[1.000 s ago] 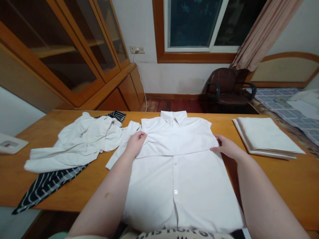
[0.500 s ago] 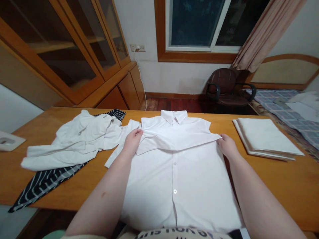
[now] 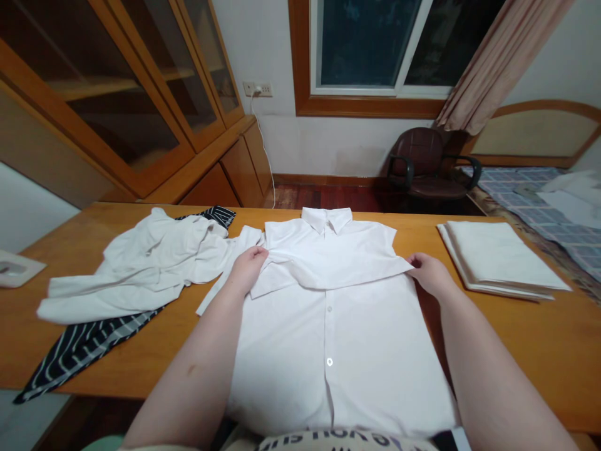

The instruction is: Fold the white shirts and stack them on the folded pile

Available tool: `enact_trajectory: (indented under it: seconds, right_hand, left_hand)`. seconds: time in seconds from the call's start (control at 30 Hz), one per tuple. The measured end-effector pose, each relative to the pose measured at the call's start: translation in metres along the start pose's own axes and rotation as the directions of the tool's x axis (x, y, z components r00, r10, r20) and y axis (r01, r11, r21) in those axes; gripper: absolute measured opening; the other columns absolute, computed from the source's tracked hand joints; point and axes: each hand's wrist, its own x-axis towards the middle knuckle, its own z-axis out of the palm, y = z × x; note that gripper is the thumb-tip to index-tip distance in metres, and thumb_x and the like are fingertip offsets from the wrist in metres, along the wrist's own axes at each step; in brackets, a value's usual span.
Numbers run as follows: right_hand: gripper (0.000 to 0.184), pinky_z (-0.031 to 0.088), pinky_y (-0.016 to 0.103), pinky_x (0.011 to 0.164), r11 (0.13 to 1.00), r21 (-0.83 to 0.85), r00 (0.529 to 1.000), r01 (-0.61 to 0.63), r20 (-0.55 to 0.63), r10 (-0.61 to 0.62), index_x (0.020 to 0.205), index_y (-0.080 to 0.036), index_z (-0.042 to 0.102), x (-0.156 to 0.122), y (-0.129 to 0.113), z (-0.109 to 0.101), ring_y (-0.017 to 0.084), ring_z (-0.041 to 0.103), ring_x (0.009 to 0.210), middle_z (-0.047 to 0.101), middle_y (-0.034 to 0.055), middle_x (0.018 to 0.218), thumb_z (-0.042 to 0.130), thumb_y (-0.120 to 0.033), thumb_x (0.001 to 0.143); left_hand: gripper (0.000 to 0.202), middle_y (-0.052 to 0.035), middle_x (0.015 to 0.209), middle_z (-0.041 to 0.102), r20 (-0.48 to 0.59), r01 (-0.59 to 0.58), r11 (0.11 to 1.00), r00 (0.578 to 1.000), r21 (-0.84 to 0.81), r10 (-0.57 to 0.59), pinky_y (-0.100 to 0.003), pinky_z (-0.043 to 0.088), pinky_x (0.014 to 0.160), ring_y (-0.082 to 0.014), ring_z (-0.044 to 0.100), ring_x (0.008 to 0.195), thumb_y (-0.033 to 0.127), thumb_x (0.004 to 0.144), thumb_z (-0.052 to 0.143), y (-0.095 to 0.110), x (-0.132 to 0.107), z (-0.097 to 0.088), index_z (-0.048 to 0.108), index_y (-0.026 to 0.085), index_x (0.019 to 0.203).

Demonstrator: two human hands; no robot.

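Observation:
A white button-up shirt (image 3: 291, 338) lies front up on the wooden table, its collar at the far edge and its lower part toward my body. One sleeve is laid across the chest; the other sticks out at the left, partly behind my left forearm. My left hand (image 3: 251, 266) pinches the cloth at the shirt's left side, near the armpit. At the right side, my right hand (image 3: 425, 270) grips the tip of the crossing sleeve between thumb and fingers. The hem is hidden against my body.
To the left, a rumpled white garment (image 3: 145, 263) lies over a black striped cloth (image 3: 89, 347). A stack of folded white cloth (image 3: 502, 257) sits at the right on the table (image 3: 516, 351). Beyond are a cabinet (image 3: 188, 156), an office chair (image 3: 420, 160) and a bed.
My right hand has shifted slightly left with the sleeve end, and the crossing fabric sits a little lower and flatter. My left hand stays at the same part of the shirt.

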Motion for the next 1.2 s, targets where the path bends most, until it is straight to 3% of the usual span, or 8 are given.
enact_trajectory:
  seconds: [0.2, 0.3, 0.43, 0.6, 0.73, 0.87, 1.0, 1.2]
  right_hand:
    - [0.015, 0.037, 0.025, 0.057, 0.994, -0.061, 0.993, 0.085, 0.090, -0.080, 0.074, -0.021, 0.054, 0.000, 0.004, -0.007, 0.016, 0.055, 0.063, 0.064, 0.0006, 0.070, 0.061, -0.030, 0.064]
    - [0.009, 0.034, 0.025, 0.053, 0.998, -0.035, 0.996, 0.061, 0.062, -0.059, 0.069, -0.022, 0.049, 0.002, 0.010, -0.004, 0.015, 0.053, 0.056, 0.060, -0.0011, 0.059, 0.056, -0.025, 0.065]
    - [0.010, 0.036, 0.026, 0.051, 0.990, 0.138, 0.998, 0.005, 0.067, -0.015, 0.068, -0.024, 0.045, 0.008, 0.023, 0.001, 0.015, 0.052, 0.051, 0.058, -0.0007, 0.053, 0.055, -0.026, 0.067]
    - [0.013, 0.038, 0.026, 0.051, 0.982, 0.182, 0.996, -0.046, 0.081, 0.032, 0.068, -0.024, 0.044, 0.012, 0.030, 0.004, 0.016, 0.054, 0.050, 0.059, -0.0005, 0.054, 0.057, -0.026, 0.068]
    - [0.013, 0.039, 0.025, 0.051, 0.990, 0.133, 0.996, -0.046, 0.086, 0.035, 0.069, -0.024, 0.044, 0.011, 0.027, 0.004, 0.015, 0.056, 0.051, 0.060, -0.0015, 0.054, 0.056, -0.026, 0.069]
    - [0.011, 0.039, 0.025, 0.053, 0.993, 0.106, 0.995, -0.041, 0.089, 0.032, 0.070, -0.023, 0.044, 0.010, 0.023, 0.002, 0.015, 0.056, 0.051, 0.060, -0.0019, 0.055, 0.055, -0.026, 0.070]
    - [0.013, 0.038, 0.025, 0.051, 0.995, 0.086, 0.995, -0.055, 0.084, 0.048, 0.069, -0.023, 0.044, 0.010, 0.023, 0.002, 0.015, 0.056, 0.050, 0.060, -0.0019, 0.055, 0.056, -0.028, 0.070]
    - [0.014, 0.038, 0.025, 0.051, 0.996, 0.074, 0.995, -0.052, 0.090, 0.045, 0.069, -0.023, 0.045, 0.011, 0.024, 0.002, 0.015, 0.056, 0.051, 0.061, -0.0018, 0.055, 0.057, -0.029, 0.070]
  left_hand:
    - [0.033, -0.0021, 0.076, 0.067, 0.278, 0.003, 0.967, 0.957, 0.256, -0.077, -0.030, 0.044, 0.069, -0.0229, 0.061, 0.077, 0.050, 0.071, 0.052, -0.001, 0.000, -0.008, 0.063, 0.020, 0.074]
    - [0.033, -0.0020, 0.079, 0.067, 0.312, 0.041, 0.984, 0.945, 0.175, -0.095, -0.029, 0.045, 0.068, -0.0224, 0.062, 0.078, 0.050, 0.069, 0.055, 0.002, -0.003, -0.013, 0.061, 0.019, 0.077]
    - [0.037, -0.0015, 0.082, 0.067, 0.453, 0.162, 0.985, 0.883, -0.052, -0.122, -0.028, 0.047, 0.063, -0.0207, 0.063, 0.075, 0.050, 0.067, 0.057, 0.006, -0.010, -0.019, 0.059, 0.019, 0.087]
    - [0.033, 0.0007, 0.069, 0.061, 0.534, 0.017, 0.965, 0.831, 0.261, -0.159, -0.025, 0.040, 0.053, -0.0179, 0.058, 0.064, 0.048, 0.060, 0.066, 0.002, -0.014, -0.021, 0.062, 0.019, 0.076]
    - [0.033, 0.0004, 0.070, 0.063, 0.483, -0.052, 0.927, 0.863, 0.372, -0.146, -0.025, 0.039, 0.054, -0.0171, 0.057, 0.063, 0.045, 0.058, 0.068, 0.000, -0.012, -0.023, 0.064, 0.020, 0.080]
    - [0.037, -0.0031, 0.067, 0.064, 0.390, 0.041, 0.928, 0.900, 0.370, -0.195, -0.027, 0.041, 0.052, -0.0187, 0.058, 0.060, 0.055, 0.073, 0.052, -0.001, -0.011, -0.023, 0.064, 0.020, 0.071]
    - [0.040, -0.0048, 0.075, 0.067, 0.235, 0.154, 0.945, 0.946, 0.288, -0.225, -0.027, 0.043, 0.053, -0.0171, 0.061, 0.060, 0.049, 0.084, 0.035, -0.004, -0.007, -0.020, 0.061, 0.019, 0.073]
    - [0.025, -0.0051, 0.070, 0.067, 0.056, 0.128, 0.789, 0.978, 0.600, -0.201, -0.030, 0.040, 0.057, -0.0221, 0.062, 0.063, 0.045, 0.075, 0.054, -0.004, -0.002, -0.024, 0.058, 0.021, 0.082]
